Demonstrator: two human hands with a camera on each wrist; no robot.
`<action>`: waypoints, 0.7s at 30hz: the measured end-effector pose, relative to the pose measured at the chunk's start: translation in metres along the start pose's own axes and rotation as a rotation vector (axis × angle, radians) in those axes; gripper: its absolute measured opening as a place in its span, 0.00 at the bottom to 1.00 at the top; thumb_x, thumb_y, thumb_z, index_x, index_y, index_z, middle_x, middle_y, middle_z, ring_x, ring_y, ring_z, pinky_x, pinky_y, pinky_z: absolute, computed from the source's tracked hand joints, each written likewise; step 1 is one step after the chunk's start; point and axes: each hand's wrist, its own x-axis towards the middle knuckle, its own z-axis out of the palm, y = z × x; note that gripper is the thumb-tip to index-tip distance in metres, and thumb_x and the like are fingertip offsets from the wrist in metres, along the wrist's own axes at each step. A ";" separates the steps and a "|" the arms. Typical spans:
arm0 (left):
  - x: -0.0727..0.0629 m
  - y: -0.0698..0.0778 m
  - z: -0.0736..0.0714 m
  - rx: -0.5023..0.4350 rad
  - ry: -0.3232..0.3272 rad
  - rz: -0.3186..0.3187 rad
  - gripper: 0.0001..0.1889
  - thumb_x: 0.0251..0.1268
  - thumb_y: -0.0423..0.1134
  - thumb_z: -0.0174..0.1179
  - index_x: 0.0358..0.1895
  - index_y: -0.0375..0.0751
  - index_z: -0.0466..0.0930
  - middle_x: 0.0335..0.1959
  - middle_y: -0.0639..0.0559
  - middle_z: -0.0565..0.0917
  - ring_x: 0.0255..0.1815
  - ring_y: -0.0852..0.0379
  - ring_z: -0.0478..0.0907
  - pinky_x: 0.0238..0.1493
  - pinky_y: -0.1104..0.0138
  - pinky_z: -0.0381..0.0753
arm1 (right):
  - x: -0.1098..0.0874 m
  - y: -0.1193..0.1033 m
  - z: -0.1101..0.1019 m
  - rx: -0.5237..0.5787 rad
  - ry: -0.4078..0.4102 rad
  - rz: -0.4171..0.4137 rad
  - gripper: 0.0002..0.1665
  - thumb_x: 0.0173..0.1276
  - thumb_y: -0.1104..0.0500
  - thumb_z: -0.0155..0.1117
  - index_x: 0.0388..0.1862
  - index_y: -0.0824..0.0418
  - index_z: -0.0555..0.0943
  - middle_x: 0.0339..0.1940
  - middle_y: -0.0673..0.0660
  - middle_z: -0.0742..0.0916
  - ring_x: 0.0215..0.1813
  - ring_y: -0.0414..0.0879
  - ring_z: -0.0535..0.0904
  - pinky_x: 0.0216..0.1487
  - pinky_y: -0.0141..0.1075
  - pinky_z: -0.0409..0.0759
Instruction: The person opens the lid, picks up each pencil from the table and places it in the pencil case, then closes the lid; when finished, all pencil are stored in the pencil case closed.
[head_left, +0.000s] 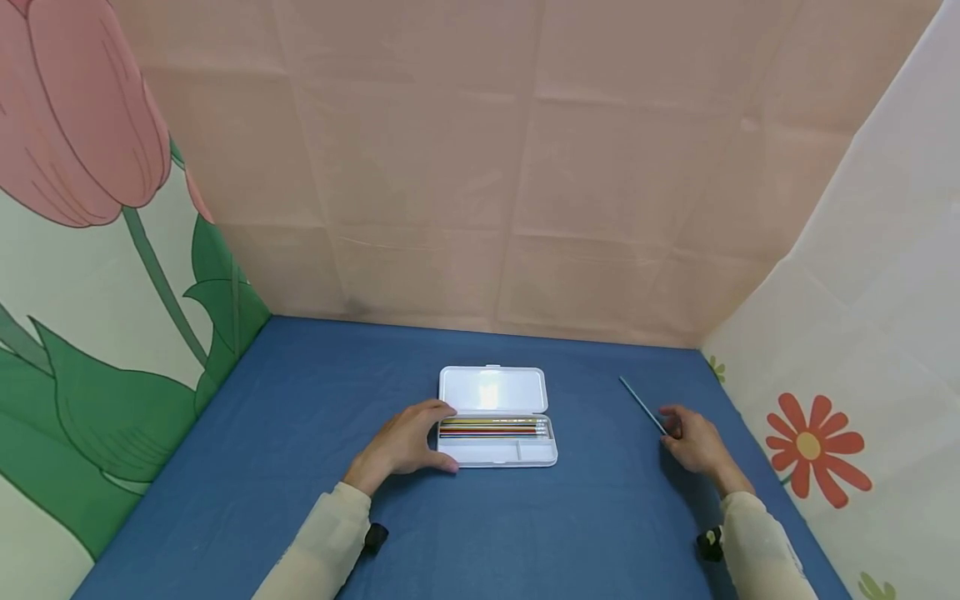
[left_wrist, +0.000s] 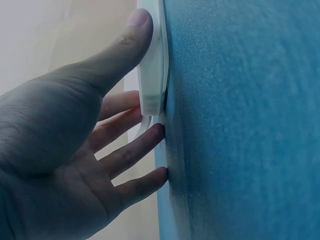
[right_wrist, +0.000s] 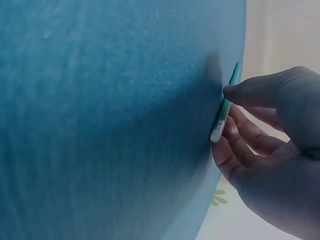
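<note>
A white pencil case (head_left: pixel 495 454) lies on the blue cloth with its lid (head_left: pixel 492 389) raised back. Several coloured pencils (head_left: pixel 491 427) lie side by side in its rear compartment. My left hand (head_left: pixel 408 437) grips the left end of the case, thumb at the front corner and index finger near the hinge. In the left wrist view the thumb presses the case's edge (left_wrist: pixel 151 75), while the other fingers spread behind it. Off to the right, my right hand (head_left: pixel 693 440) pinches a teal pencil (right_wrist: pixel 233 82) by its white-tipped end. The pencil (head_left: pixel 641 404) slants toward the back left, at or just above the cloth.
The blue cloth (head_left: pixel 300 400) covers the table. Behind it rises a beige backdrop (head_left: pixel 487 208). A tulip-printed sheet (head_left: pixel 82 108) bounds the left side, and a white sheet with a red flower (head_left: pixel 817 446) bounds the right. The case's front compartment is partly split by a divider.
</note>
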 end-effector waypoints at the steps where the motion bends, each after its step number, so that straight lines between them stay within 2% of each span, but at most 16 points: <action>1: 0.000 0.000 0.000 0.000 0.001 0.001 0.47 0.53 0.51 0.91 0.77 0.41 0.82 0.81 0.40 0.80 0.80 0.37 0.79 0.82 0.37 0.78 | 0.000 0.000 0.000 0.000 -0.001 -0.001 0.27 0.74 0.69 0.72 0.70 0.75 0.81 0.48 0.69 0.92 0.44 0.56 0.87 0.48 0.58 0.85; 7: 0.000 0.000 0.000 0.004 -0.002 -0.001 0.47 0.53 0.51 0.92 0.77 0.41 0.82 0.81 0.40 0.80 0.81 0.36 0.78 0.82 0.37 0.77 | 0.002 0.000 0.000 -0.006 -0.006 0.017 0.23 0.73 0.70 0.70 0.65 0.76 0.83 0.44 0.68 0.93 0.45 0.60 0.90 0.46 0.58 0.89; 13: 0.000 0.001 0.001 0.001 -0.008 -0.007 0.47 0.53 0.52 0.91 0.77 0.41 0.82 0.81 0.40 0.80 0.81 0.36 0.78 0.82 0.36 0.77 | 0.000 -0.003 -0.001 -0.014 -0.028 0.034 0.19 0.72 0.70 0.65 0.60 0.74 0.88 0.45 0.68 0.94 0.44 0.57 0.88 0.44 0.52 0.87; 21: 0.000 0.000 0.000 -0.007 -0.007 -0.010 0.47 0.53 0.51 0.91 0.77 0.41 0.82 0.81 0.40 0.80 0.81 0.36 0.78 0.83 0.37 0.77 | -0.005 -0.027 0.002 0.025 -0.009 -0.080 0.16 0.78 0.71 0.61 0.58 0.71 0.90 0.42 0.62 0.92 0.39 0.48 0.81 0.42 0.46 0.80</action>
